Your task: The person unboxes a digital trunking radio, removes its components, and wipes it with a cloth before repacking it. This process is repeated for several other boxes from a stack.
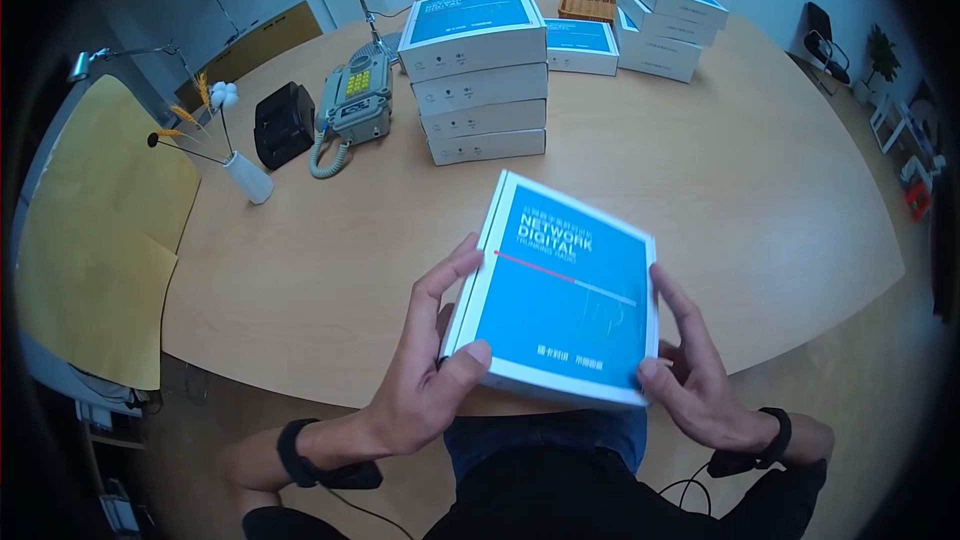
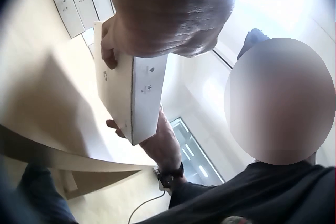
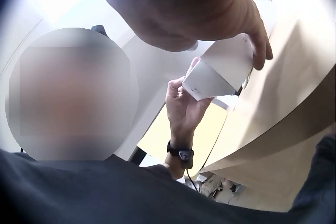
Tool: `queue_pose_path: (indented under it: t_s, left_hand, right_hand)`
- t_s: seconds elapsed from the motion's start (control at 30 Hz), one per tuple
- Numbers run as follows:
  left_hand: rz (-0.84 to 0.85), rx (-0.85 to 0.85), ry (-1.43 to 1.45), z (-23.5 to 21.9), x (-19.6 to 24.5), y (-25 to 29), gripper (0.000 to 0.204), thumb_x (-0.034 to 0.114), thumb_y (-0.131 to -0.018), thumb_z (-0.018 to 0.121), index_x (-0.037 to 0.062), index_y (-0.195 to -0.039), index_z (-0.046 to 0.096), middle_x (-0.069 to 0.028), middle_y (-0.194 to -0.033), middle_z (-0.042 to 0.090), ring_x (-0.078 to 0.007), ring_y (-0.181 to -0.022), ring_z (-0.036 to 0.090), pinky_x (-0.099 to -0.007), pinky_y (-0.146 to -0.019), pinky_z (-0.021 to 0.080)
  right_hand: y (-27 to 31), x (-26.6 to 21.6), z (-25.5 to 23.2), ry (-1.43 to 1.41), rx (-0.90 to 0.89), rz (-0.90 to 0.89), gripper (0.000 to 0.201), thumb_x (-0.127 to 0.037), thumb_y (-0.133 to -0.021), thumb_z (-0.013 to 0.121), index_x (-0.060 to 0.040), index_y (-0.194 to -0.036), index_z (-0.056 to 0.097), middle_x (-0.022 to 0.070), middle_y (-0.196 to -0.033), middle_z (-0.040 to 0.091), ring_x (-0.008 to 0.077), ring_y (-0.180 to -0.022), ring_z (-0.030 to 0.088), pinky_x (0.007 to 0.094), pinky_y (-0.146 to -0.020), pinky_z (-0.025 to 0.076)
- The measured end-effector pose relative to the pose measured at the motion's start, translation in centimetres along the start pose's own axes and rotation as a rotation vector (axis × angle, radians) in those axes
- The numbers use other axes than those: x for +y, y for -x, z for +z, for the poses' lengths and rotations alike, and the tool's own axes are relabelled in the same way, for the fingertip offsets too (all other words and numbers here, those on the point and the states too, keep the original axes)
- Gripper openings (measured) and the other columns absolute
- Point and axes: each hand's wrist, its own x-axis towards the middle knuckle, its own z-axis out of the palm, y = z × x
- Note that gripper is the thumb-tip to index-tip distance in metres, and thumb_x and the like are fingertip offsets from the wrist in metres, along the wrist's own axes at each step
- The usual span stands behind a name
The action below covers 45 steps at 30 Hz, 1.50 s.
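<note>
A white box (image 1: 570,300) with a blue top lettered "NETWORK DIGITAL" is held tilted over the table's near edge, its printed face towards the head camera. My left hand (image 1: 425,360) grips its left side, thumb on the lower left corner and fingers along the edge. On the other side my right hand (image 1: 695,380) holds the lower right corner with the thumb, its fingers along the right edge. Both wrist views show the box's plain white sides between the two hands; in the left one, small icons mark a side of the box (image 2: 147,92).
Ahead on the wooden table (image 1: 780,170) stands a stack of similar boxes (image 1: 485,105). More boxes (image 1: 665,30) and a wicker basket (image 1: 588,5) are behind it. Leftward are a corded phone (image 1: 357,95), a black holder (image 1: 285,125) and a white vase (image 1: 248,178).
</note>
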Motion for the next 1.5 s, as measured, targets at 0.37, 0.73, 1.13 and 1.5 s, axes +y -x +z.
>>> queue_pose_path:
  t_s: [0.37,0.73,1.13,1.5]
  left_hand:
    - [0.169,0.098,-0.016,-0.8,-9.9,-6.0,0.081,0.02,-0.093,0.045,-0.0068,-0.16,0.009,-0.0237,-0.163,0.019,-0.0335,-0.153,0.021,-0.0434,-0.125,0.018]
    - [0.126,0.106,0.04,-1.7,-12.6,-6.9,0.085,0.036,-0.101,0.051,-0.0002,-0.163,0.006,-0.0236,-0.163,0.018,-0.0343,-0.154,0.018,-0.0457,-0.125,0.017]
    - [0.187,0.103,-0.059,-1.8,-12.7,-7.1,0.091,0.036,-0.098,0.054,-0.0004,-0.163,0.002,-0.0243,-0.166,0.015,-0.0342,-0.154,0.019,-0.0459,-0.125,0.018]
    - [0.541,0.532,-0.261,-5.6,2.3,-13.9,0.07,0.025,-0.1,0.046,-0.0086,-0.158,0.024,-0.0253,-0.16,0.032,-0.0299,-0.145,0.036,-0.0393,-0.119,0.031]
  right_hand:
    - [-9.1,5.6,-0.8,0.154,0.159,-0.172,0.07,-0.033,-0.107,0.051,0.0031,-0.159,0.021,0.0245,-0.146,0.046,0.0311,-0.137,0.044,0.0436,-0.116,0.034]
    - [-10.6,7.3,-0.5,0.229,0.111,-0.278,0.079,-0.036,-0.108,0.046,0.0017,-0.162,0.003,0.0276,-0.16,0.025,0.036,-0.15,0.026,0.0473,-0.122,0.025]
    - [-10.9,8.2,-0.9,0.215,0.082,-0.314,0.075,-0.024,-0.109,0.039,0.0046,-0.161,-0.007,0.0299,-0.164,0.016,0.0383,-0.153,0.021,0.0472,-0.123,0.023]
    - [-20.0,-6.5,-2.2,0.07,0.34,-0.731,0.069,-0.035,-0.108,0.041,0.0048,-0.161,0.019,0.0198,-0.154,0.04,0.0254,-0.14,0.041,0.0368,-0.118,0.03]
